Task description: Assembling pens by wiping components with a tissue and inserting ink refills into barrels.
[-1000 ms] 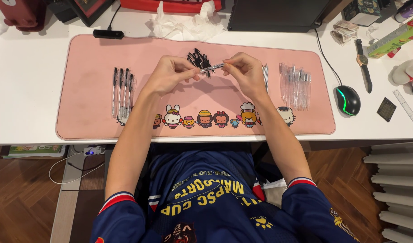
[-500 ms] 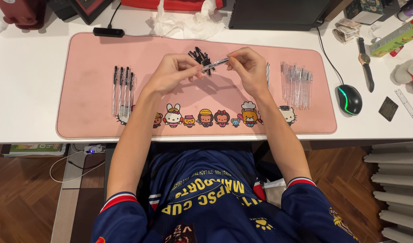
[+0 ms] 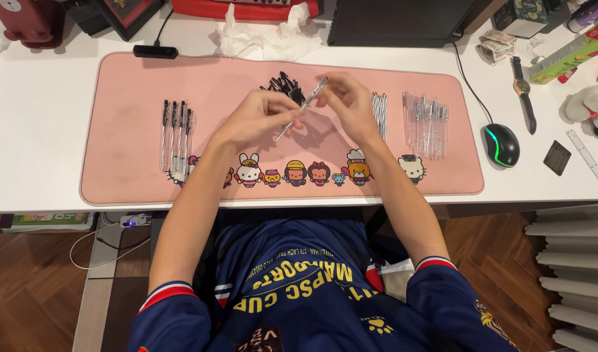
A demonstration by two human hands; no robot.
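Since half a second earlier, both hands tilted the clear pen (image 3: 303,106) steeper; left hand (image 3: 258,120) and right hand (image 3: 346,104) pinched its ends, so I kept them aligned.

The pen (image 3: 301,108) is partly covered where the left hand (image 3: 256,120) and the right hand (image 3: 346,104) pinch it, so its tip and cap end cannot be made out, and the right hand also screens part of the heap of small black parts (image 3: 283,85) at upper center. At the top edge the frame cuts off the dark monitor base (image 3: 397,23), a red object (image 3: 247,8) and a dark red item (image 3: 28,19) in the upper left corner. The clear barrels (image 3: 426,117) at right overlap too finely to count.
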